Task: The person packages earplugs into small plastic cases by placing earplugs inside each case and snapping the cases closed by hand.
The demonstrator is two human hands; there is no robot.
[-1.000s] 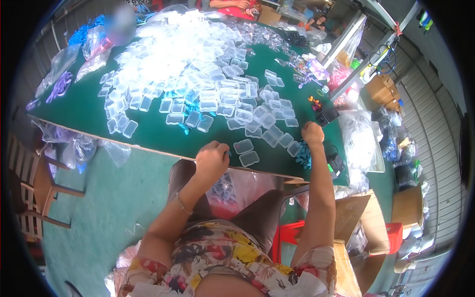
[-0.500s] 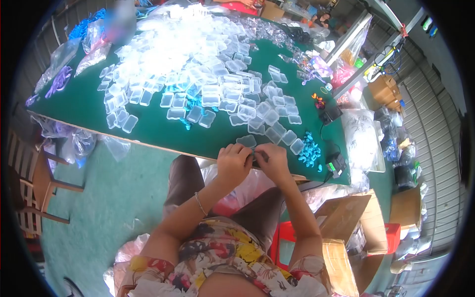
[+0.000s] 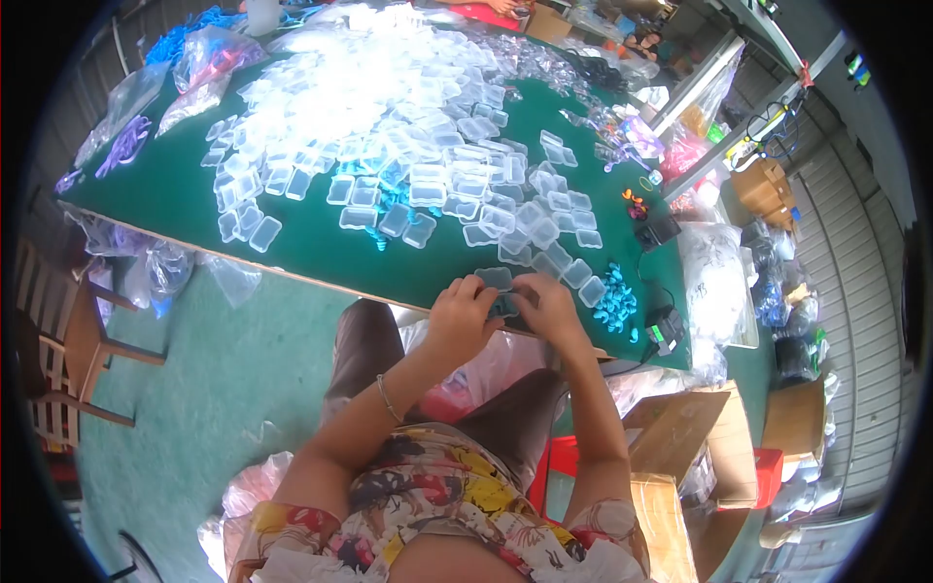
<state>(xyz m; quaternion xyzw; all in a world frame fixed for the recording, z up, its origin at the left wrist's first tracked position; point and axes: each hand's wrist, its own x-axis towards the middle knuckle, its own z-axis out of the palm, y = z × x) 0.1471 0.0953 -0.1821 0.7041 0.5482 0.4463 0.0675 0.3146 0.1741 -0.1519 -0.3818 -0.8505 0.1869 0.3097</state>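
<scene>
A small clear plastic box (image 3: 497, 279) sits at the table's near edge between my hands, its lid flap lying back on the green top. My left hand (image 3: 464, 317) is closed on the box's left side. From the right, my right hand (image 3: 550, 309) curls its fingers against the same box. Something dark or bluish shows in the part between my fingertips, too small to make out. Just right of my hands lies a pile of small turquoise pieces (image 3: 614, 299). Several more clear boxes (image 3: 552, 258) lie just beyond my fingers.
A large heap of clear boxes (image 3: 428, 131) covers the middle of the green table (image 3: 321, 255). Turquoise coiled pieces (image 3: 381, 236) lie among them. A black device (image 3: 666, 330) with a cable sits at the right edge. Cardboard boxes (image 3: 690, 447) stand below, and a wooden chair (image 3: 83, 340) left.
My hands have moved slightly apart, and more of the plastic box shows between them. The whole view has shifted a little.
</scene>
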